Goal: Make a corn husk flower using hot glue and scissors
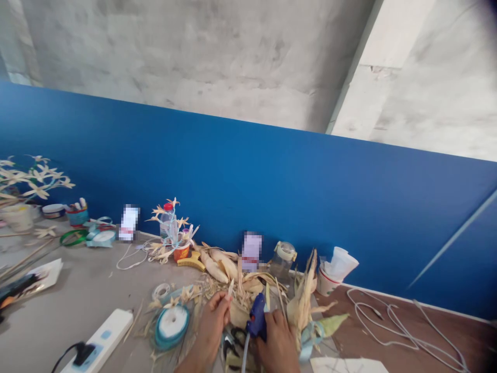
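My left hand [213,322] pinches a small pale piece of corn husk [231,287] upright between thumb and fingertips. My right hand [278,342] is wrapped round a dark blue hot glue gun [256,316], with a whitish glue stick [245,353] trailing from it toward me. The gun is just right of the husk piece, apart from it. Below and between the hands lie dark-handled scissors [235,342], partly hidden. A spool of blue ribbon [182,327] rests left of my left hand. Beyond both hands spreads a heap of dried corn husks [219,264].
A white power strip [104,336] with a black plug lies front left. Along the blue partition [248,171] stand husk flowers [176,228], two phones [252,251], a lidded jar [282,259] and a cup [328,282]. White cable [404,331] coils at right.
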Action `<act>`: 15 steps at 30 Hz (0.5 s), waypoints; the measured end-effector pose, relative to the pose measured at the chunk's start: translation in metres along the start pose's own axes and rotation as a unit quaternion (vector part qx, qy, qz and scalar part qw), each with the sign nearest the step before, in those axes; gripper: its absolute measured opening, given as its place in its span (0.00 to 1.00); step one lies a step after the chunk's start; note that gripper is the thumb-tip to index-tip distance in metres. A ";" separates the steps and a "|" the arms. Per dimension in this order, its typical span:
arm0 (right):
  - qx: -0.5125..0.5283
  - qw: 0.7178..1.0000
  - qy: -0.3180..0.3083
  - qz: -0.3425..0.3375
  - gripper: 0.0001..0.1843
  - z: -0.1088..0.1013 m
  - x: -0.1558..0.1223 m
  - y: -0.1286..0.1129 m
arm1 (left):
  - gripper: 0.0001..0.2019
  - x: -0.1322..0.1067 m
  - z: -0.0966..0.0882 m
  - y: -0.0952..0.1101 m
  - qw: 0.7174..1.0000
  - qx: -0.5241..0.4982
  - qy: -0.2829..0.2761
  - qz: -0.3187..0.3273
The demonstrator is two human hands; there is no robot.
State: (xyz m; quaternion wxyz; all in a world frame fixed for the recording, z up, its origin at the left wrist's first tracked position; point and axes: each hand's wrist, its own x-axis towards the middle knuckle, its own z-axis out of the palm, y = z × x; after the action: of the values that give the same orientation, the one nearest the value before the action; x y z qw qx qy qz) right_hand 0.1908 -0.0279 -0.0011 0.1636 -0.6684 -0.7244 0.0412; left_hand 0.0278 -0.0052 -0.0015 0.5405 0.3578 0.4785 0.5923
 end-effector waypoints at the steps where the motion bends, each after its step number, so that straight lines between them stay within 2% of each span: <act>1: -0.007 1.000 -0.009 0.003 0.17 0.001 0.000 0.001 | 0.18 0.000 0.000 -0.001 1.000 0.002 -0.005 0.003; 7: -0.015 0.998 -0.057 0.012 0.20 0.005 0.000 0.006 | 0.18 -0.001 -0.001 0.000 1.000 0.008 -0.013 0.005; 11: 0.000 1.000 -0.016 0.008 0.19 -0.001 0.001 0.010 | 0.17 -0.001 0.000 0.001 1.000 0.010 -0.017 0.001; 13: 0.063 0.998 0.030 0.008 0.17 -0.006 0.004 0.011 | 0.16 0.000 0.000 0.000 1.000 0.012 -0.015 0.000; 15: 0.186 0.981 0.052 0.000 0.15 -0.012 0.007 0.009 | 0.17 0.000 0.001 -0.001 1.000 0.019 -0.011 -0.005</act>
State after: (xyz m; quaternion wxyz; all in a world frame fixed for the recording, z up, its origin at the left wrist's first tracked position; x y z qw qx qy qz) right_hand 0.2022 -0.0224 0.0093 0.3225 -0.6276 -0.6945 0.1410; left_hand 0.0292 -0.0055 -0.0021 0.5419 0.3724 0.4853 0.5764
